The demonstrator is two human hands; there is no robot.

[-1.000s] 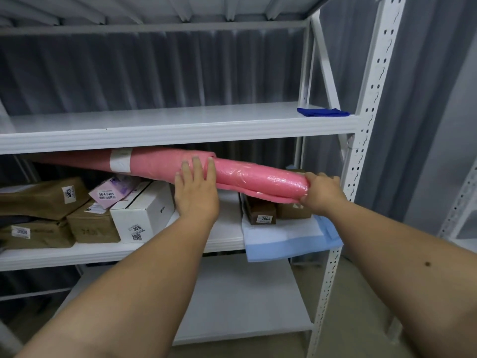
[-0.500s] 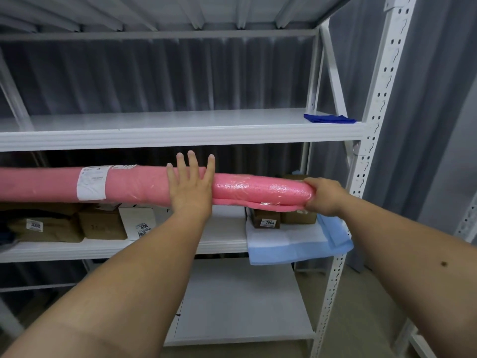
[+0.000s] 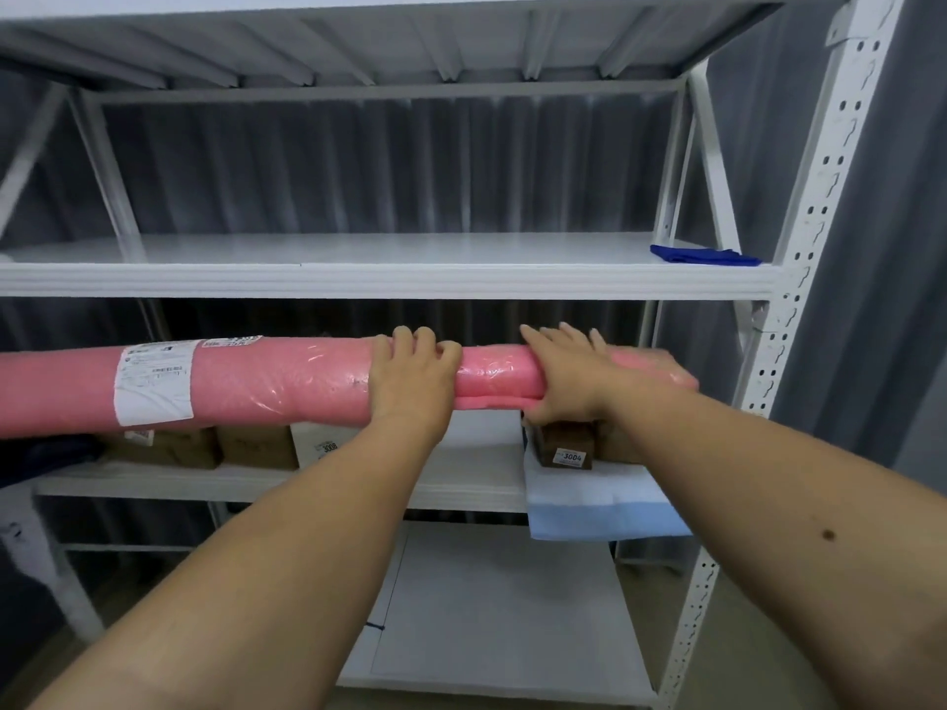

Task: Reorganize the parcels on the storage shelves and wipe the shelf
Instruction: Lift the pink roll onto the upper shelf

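A long pink wrapped roll [image 3: 287, 384] with a white shipping label lies level in front of the middle shelf [image 3: 461, 486], held clear of the parcels beneath. My left hand [image 3: 410, 379] grips it near the middle, fingers curled over the top. My right hand [image 3: 569, 374] grips it closer to the right end, thumb underneath. The roll's left end runs out of view. A dark blue cloth [image 3: 704, 256] lies at the right end of the upper shelf [image 3: 384, 281].
Under the roll stand brown boxes [image 3: 169, 448], a white box [image 3: 320, 445] and a small brown box labelled 3004 [image 3: 563, 445] on a light blue sheet [image 3: 599, 504] hanging over the shelf edge. A white perforated upright [image 3: 784, 310] stands at the right. The bottom shelf [image 3: 502, 612] shows below.
The roll has swung from tilted to level and come out toward me. My right hand slid from its right end inward to grip beside my left hand, whose fingers have curled over the top.
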